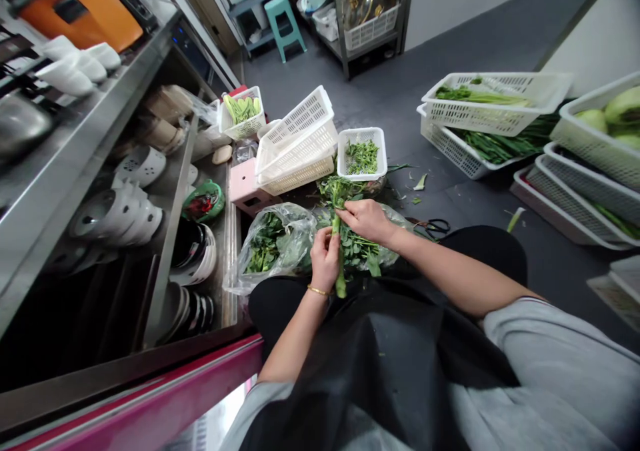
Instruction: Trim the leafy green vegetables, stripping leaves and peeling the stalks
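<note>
A thick green vegetable stalk (341,279) with a leafy top stands nearly upright between my hands, over my lap. My left hand (325,259), with a gold bangle at the wrist, is closed round its middle. Higher up, the fingers of my right hand (367,220) pinch the same stalk just below the leaves. Loose leafy greens (361,249) lie on plastic beneath my hands. To the left, a clear plastic bag (295,227) holds more dark green leaves. Just beyond my hands stands a small white basket (383,164) with trimmed greens in it.
Empty white baskets (295,151) lean by a pink box (243,183). Scissors (436,226) lie on the floor right of my hands. Stacked vegetable baskets (493,114) stand at the right. A metal shelf (170,271) with bowls runs along the left.
</note>
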`<action>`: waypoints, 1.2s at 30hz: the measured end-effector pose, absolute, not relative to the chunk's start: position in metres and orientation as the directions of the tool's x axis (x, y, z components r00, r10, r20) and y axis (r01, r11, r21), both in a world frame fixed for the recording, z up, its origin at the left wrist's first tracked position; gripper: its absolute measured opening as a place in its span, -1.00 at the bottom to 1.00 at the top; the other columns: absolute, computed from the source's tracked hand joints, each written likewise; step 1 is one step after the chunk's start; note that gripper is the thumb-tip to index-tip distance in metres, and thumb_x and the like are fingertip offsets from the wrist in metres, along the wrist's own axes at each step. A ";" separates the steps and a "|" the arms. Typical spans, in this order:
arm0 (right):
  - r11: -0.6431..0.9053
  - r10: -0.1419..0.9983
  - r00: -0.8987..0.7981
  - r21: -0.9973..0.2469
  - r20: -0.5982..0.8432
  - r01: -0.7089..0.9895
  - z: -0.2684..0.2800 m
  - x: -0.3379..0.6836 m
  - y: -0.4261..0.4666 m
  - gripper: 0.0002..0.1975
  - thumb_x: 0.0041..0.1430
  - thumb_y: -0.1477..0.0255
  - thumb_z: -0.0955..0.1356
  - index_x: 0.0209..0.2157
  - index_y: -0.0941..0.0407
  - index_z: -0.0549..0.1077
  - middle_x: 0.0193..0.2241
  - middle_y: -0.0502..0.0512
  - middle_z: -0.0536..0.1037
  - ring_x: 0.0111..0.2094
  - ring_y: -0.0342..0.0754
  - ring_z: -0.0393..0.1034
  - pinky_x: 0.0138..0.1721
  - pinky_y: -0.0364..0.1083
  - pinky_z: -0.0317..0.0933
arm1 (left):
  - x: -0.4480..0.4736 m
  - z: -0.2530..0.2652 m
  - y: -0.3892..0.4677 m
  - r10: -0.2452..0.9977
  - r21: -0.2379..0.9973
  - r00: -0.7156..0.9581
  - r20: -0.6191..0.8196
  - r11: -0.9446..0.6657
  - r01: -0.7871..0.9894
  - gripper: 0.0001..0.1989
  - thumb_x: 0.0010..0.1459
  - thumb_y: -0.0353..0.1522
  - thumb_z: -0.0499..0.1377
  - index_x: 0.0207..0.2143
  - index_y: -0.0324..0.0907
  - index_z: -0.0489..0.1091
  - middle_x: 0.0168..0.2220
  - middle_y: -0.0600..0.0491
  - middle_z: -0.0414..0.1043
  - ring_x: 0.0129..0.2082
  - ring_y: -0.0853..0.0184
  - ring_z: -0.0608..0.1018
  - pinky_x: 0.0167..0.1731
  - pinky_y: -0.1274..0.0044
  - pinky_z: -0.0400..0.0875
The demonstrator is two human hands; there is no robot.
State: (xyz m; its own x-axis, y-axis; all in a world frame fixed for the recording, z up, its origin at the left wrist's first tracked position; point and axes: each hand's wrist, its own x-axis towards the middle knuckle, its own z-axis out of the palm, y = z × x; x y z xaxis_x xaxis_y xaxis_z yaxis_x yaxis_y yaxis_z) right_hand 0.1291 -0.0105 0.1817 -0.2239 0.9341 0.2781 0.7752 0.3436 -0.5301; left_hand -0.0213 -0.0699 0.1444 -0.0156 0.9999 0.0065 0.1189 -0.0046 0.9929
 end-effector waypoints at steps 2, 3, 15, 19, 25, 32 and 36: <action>0.424 0.892 -0.238 -0.530 0.384 0.735 0.173 0.123 -0.020 -0.52 0.30 0.19 0.13 -0.56 0.17 0.37 -0.59 0.09 0.41 -0.55 -0.14 0.23 -0.47 -0.15 -0.04 | -0.020 0.148 -0.074 0.988 0.988 0.075 -0.136 0.141 -0.070 -0.67 0.12 -0.09 0.12 -0.24 -0.17 0.29 -0.56 0.15 0.24 -0.64 0.48 0.28 -0.64 0.62 0.17; 0.495 0.857 -0.282 -0.538 0.431 0.682 0.168 0.122 -0.028 -0.51 0.32 0.19 0.11 -0.55 0.17 0.36 -0.60 0.08 0.40 -0.55 -0.15 0.22 -0.47 -0.15 -0.02 | -0.021 0.150 -0.075 0.966 0.957 0.146 -0.212 0.235 -0.169 -0.65 0.12 -0.06 0.11 -0.26 -0.16 0.28 -0.58 0.16 0.21 -0.67 0.50 0.24 -0.70 0.63 0.13; 0.325 0.940 -0.234 -0.452 0.247 0.831 0.203 0.141 -0.018 -0.55 0.14 0.05 0.27 -0.48 0.17 0.44 -0.50 0.13 0.47 -0.46 -0.08 0.33 -0.45 -0.15 0.05 | -0.018 0.148 -0.082 0.998 0.998 -0.057 -0.009 0.012 0.054 -0.70 0.06 -0.15 0.21 -0.26 -0.16 0.35 -0.45 0.08 0.27 -0.47 0.42 0.33 -0.46 0.59 0.28; 0.627 0.766 -0.468 -0.351 0.441 0.696 0.196 0.115 -0.035 -0.70 0.22 0.32 0.22 -0.48 0.17 0.44 -0.50 0.15 0.47 -0.49 -0.10 0.31 -0.46 -0.13 0.07 | -0.021 0.147 -0.078 0.990 0.985 0.028 -0.142 0.144 -0.095 -0.71 0.10 -0.12 0.16 -0.32 -0.18 0.36 -0.50 0.10 0.27 -0.49 0.41 0.34 -0.47 0.57 0.27; 0.568 0.789 -0.421 -0.792 0.447 0.223 0.188 0.138 -0.052 -0.73 0.25 0.28 0.22 -0.33 0.14 0.44 -0.58 0.02 0.43 -0.53 -0.16 0.33 -0.48 -0.17 0.20 | -0.033 0.161 -0.072 0.932 0.878 0.245 -0.266 0.339 -0.336 -0.60 0.09 -0.03 0.11 -0.28 -0.19 0.33 -0.54 0.13 0.24 -0.71 0.53 0.20 -0.76 0.63 0.10; 0.281 0.946 -0.263 -0.886 0.191 0.368 0.180 0.148 -0.015 -0.79 0.21 0.33 0.25 -0.39 0.18 0.38 -0.60 0.00 0.39 -0.58 -0.18 0.26 -0.54 -0.18 0.16 | -0.022 0.156 -0.077 0.841 0.785 0.438 -0.317 0.492 -0.376 -0.64 0.08 -0.07 0.14 -0.26 -0.18 0.30 -0.52 0.13 0.25 -0.74 0.55 0.21 -0.83 0.67 0.03; 0.848 0.523 -0.580 -0.309 0.625 0.431 0.173 0.124 -0.054 -0.79 0.22 0.49 0.19 -0.45 0.16 0.37 -0.54 0.07 0.39 -0.50 -0.12 0.24 -0.45 -0.12 0.17 | -0.026 0.129 -0.065 0.794 0.678 0.297 -0.531 0.608 -0.414 -0.68 0.12 -0.13 0.14 -0.35 -0.24 0.32 -0.56 0.10 0.25 -0.70 0.52 0.25 -0.79 0.65 0.08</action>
State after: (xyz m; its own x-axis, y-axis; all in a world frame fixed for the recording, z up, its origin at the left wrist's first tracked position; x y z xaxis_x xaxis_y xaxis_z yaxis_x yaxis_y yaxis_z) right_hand 0.1245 -0.0537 0.1730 -0.5800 0.5227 0.6248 0.4307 0.8478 -0.3094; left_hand -0.0258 -0.0646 0.1292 0.2971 0.7937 -0.5308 -0.4138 0.6080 0.6776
